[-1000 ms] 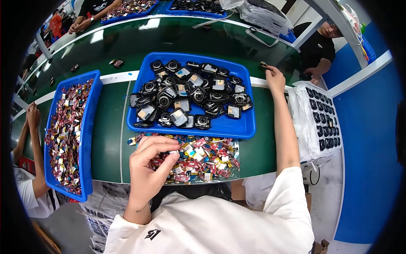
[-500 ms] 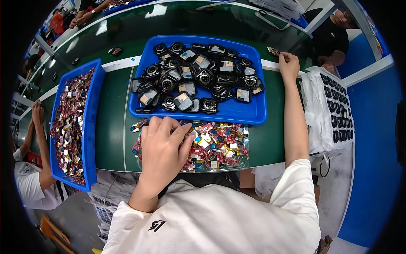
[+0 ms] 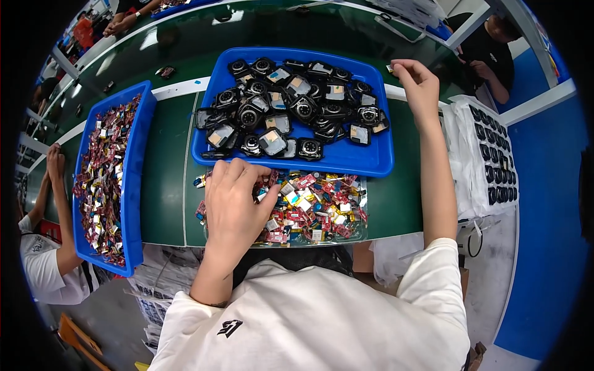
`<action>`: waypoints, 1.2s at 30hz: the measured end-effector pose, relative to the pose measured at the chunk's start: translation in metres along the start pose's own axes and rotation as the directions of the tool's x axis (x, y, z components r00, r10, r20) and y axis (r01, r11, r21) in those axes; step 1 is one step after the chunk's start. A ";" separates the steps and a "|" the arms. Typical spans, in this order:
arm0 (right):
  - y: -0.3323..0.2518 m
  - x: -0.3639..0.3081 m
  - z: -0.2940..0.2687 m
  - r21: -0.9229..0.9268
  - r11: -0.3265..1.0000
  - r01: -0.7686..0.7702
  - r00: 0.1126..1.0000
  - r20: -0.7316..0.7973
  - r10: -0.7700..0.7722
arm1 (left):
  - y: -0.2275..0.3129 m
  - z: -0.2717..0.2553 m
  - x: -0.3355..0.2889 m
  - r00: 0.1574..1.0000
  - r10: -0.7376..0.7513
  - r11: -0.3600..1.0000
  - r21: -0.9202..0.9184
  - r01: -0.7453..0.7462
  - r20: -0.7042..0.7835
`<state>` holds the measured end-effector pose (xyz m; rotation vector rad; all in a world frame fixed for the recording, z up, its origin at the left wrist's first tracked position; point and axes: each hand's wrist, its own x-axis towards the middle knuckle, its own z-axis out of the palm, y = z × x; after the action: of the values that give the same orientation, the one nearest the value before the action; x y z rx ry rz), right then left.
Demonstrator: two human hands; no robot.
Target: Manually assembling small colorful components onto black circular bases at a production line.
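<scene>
My left hand rests over a clear shallow tray piled with small electronic parts in red, yellow, white and blue. Its thumb and index finger are apart, and I see nothing held between them. Stretched out to the far right, my right hand is at the edge of the green belt. Its bent fingertips meet a small electronic part, which they mostly hide. Between the hands sits a blue tray heaped with black watch cases, some showing grey rectangular insides, others round sensor backs.
A long blue bin full of similar parts stands left. A few parts lie on the green belt. At right is a white-wrapped stack with rows of black pieces. Co-workers sit left, far left and far right.
My right hand has reached farther out and left, its fingers extending onto the small part at the belt's edge. My left index finger has lifted slightly off the parts. The view has shifted a little.
</scene>
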<state>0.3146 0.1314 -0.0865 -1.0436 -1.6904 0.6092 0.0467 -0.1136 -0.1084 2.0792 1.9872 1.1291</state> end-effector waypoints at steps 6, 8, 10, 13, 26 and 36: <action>-0.101 -0.104 0.030 0.030 0.967 0.254 0.886 0.394 -0.245 | -0.010 -0.004 -0.002 0.998 0.058 0.995 -0.086 -0.059 -0.016; -0.115 -0.126 0.037 -0.011 0.916 0.400 0.831 0.425 -0.358 | -0.004 -0.009 0.000 0.995 0.095 0.982 -0.163 -0.099 -0.033; -0.118 -0.142 0.051 -0.004 0.902 0.432 0.821 0.416 -0.392 | 0.004 -0.014 0.004 0.990 0.129 0.945 -0.296 -0.140 -0.055; -0.116 -0.153 0.069 0.022 0.910 0.415 0.833 0.393 -0.389 | 0.005 -0.013 0.004 0.989 0.133 0.908 -0.392 -0.149 -0.067; -0.107 -0.162 0.071 0.122 0.991 0.045 0.993 0.099 -0.057 | 0.000 -0.010 0.002 0.992 0.116 0.929 -0.347 -0.125 -0.048; -0.100 -0.164 0.073 0.278 0.957 -0.078 0.994 0.094 0.053 | 0.019 0.003 0.008 0.999 0.038 0.960 -0.280 -0.025 0.039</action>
<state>0.2295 -0.0540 -0.1143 -0.8807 -1.5903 0.9210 0.0641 -0.1085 -0.0973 1.9781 1.6679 1.2734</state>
